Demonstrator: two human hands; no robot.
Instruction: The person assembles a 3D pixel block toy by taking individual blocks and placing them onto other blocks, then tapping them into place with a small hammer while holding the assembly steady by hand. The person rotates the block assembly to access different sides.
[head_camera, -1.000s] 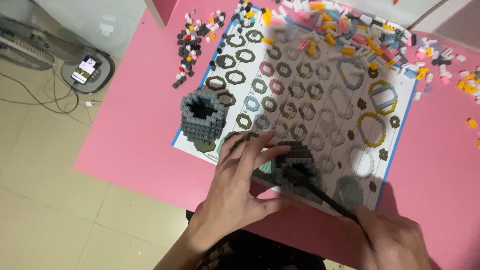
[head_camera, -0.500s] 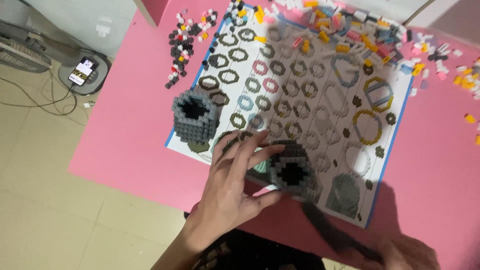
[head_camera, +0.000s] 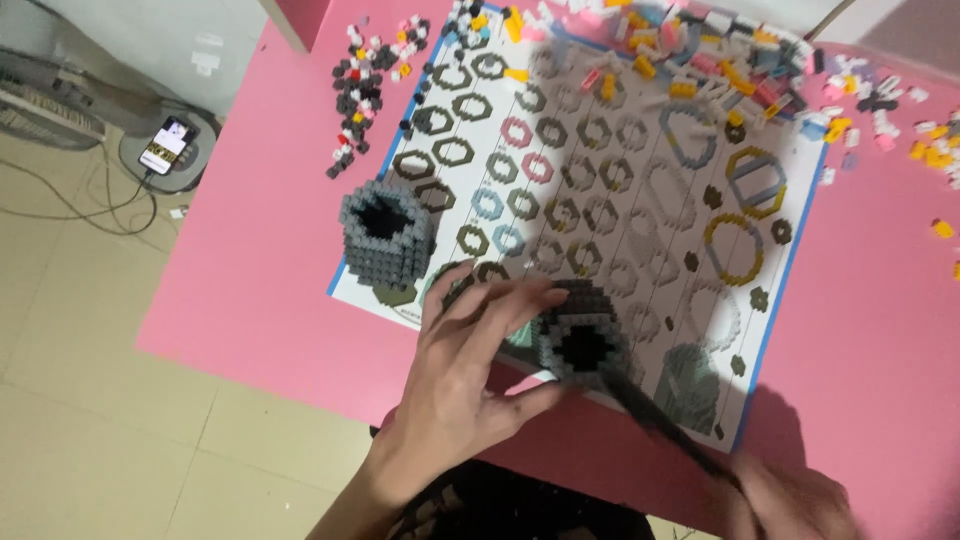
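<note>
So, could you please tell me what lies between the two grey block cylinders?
In the head view, only the printed instruction sheet lies between the standing cylinder and the held one, plus the left hand's fingertips.

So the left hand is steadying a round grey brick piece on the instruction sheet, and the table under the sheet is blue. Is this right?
Not quite. The table is pink, not blue, as the head view shows. The rest holds: the left hand steadies the round grey brick piece on the instruction sheet.
</note>
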